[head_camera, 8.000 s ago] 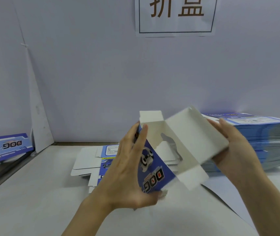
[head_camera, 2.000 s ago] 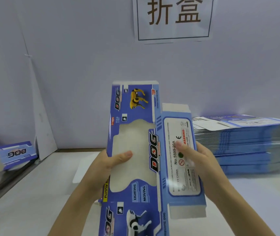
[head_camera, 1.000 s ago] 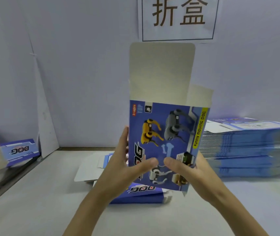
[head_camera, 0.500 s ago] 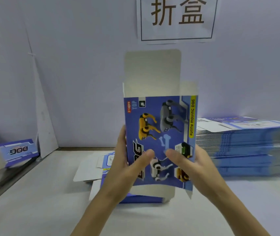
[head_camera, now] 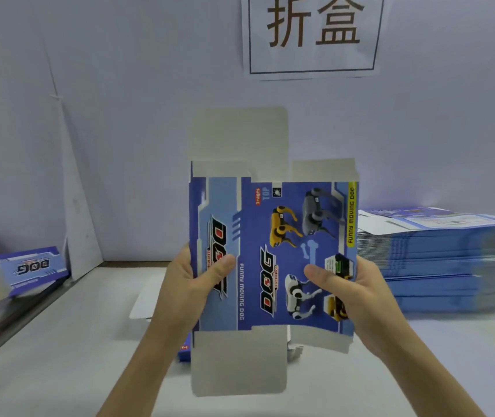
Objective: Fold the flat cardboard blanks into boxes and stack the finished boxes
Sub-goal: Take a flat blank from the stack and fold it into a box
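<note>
I hold a blue printed cardboard blank (head_camera: 282,251) upright in front of me, its robot-dog artwork facing me and grey flaps sticking out above and below. My left hand (head_camera: 192,284) grips its left edge, thumb on the side panel. My right hand (head_camera: 351,287) grips the right edge, thumb on the front panel. A tall stack of flat blue blanks (head_camera: 444,260) lies on the table to the right. A folded blue box (head_camera: 184,347) lies on the table behind the blank, mostly hidden.
A white table (head_camera: 59,356) runs under my hands, with flat white-backed blanks (head_camera: 144,302) behind my left hand. A blue DOG box (head_camera: 32,269) lies at the far left. A grey wall with a paper sign (head_camera: 312,34) stands behind.
The blank has opened wider, showing a second blue side panel on the left. It has dropped slightly, and a long grey bottom flap now hangs below.
</note>
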Demonstrator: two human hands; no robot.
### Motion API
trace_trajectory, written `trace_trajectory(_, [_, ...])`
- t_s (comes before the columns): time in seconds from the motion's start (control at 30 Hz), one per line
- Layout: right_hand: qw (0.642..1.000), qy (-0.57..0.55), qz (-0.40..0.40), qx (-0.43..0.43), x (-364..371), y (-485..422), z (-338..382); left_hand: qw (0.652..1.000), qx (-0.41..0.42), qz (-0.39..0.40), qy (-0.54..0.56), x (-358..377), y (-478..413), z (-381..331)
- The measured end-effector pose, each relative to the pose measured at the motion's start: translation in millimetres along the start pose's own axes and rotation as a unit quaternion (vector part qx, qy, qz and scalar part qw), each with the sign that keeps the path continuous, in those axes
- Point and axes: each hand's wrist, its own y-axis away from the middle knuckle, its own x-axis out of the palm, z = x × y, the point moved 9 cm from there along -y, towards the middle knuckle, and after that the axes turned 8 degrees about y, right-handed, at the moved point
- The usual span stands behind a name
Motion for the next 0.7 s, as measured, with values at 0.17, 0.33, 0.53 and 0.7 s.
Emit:
trace_trajectory(0.17, [0.997, 0.02, 0.069, -0.02, 7.7, -0.5, 5.5, 0.999, -0.039, 0.031, 0.002, 15.9, 6.3, 2.3])
trace_trajectory(0.33, [0.99, 0.008, 0.133, -0.04, 22.7, 4.5, 8.7, 0.991, -0.047, 0.114, 0.048, 34.8, 16.2, -7.6])
trace_trajectory(0.53, [0.991, 0.022, 0.097, -0.087, 11.9, 5.4, 21.5, 0.976, -0.092, 0.184, 0.067, 42.7, 22.7, -1.9])
trace_trajectory(0.7, [0.985, 0.084, 0.089, -0.119, 9.8, 9.0, 28.0, 0.973, -0.145, 0.172, 0.044, 41.4, 27.4, 14.5])
